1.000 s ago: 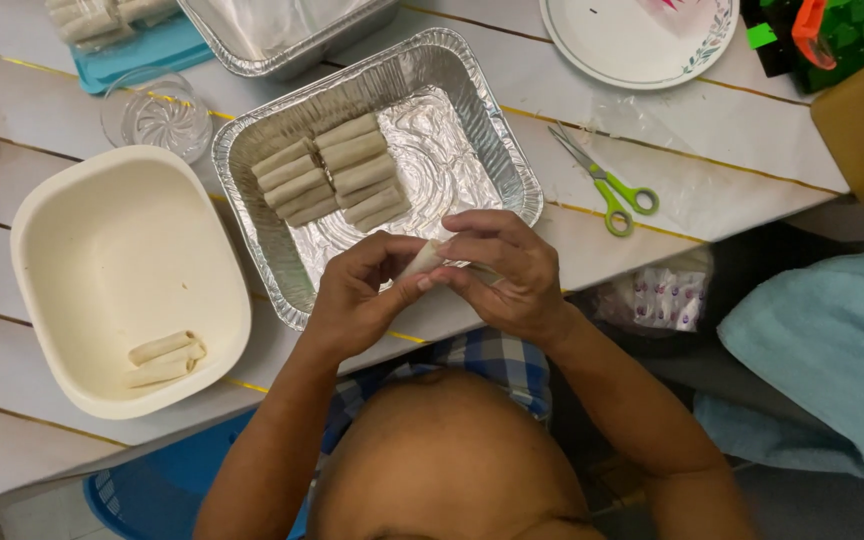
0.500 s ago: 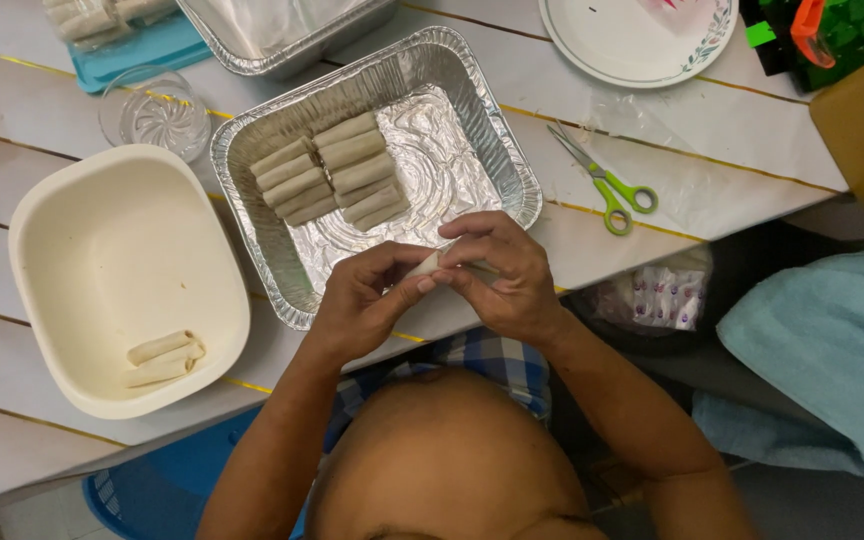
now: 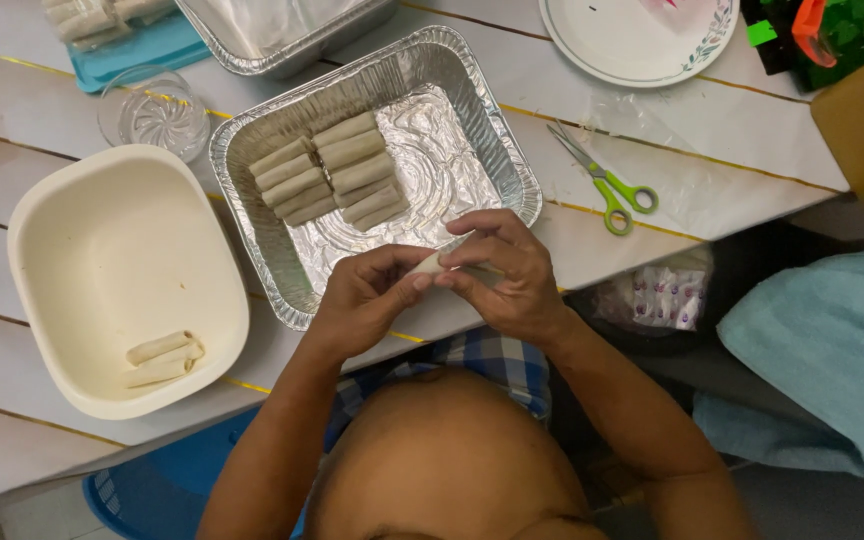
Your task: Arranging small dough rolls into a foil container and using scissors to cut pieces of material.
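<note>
My left hand (image 3: 367,297) and my right hand (image 3: 508,270) meet over the near edge of the table, both pinching one small pale roll (image 3: 434,263) between the fingertips. Most of that roll is hidden by my fingers. Just beyond them sits a foil tray (image 3: 497,150) with several finished rolls (image 3: 329,182) laid in two rows at its left side. A cream plastic basin (image 3: 72,210) to the left holds three pale rolls (image 3: 162,358) near its front wall.
Green-handled scissors (image 3: 607,182) lie right of the foil tray on clear plastic. A glass dish (image 3: 155,109), a second foil tray (image 3: 282,35), a teal tray (image 3: 142,50) and a white plate (image 3: 642,40) line the far side. A light blue cloth (image 3: 822,350) lies at right.
My hands stay together over the table edge, with the fingers shifting slightly around the roll. Nothing else has moved.
</note>
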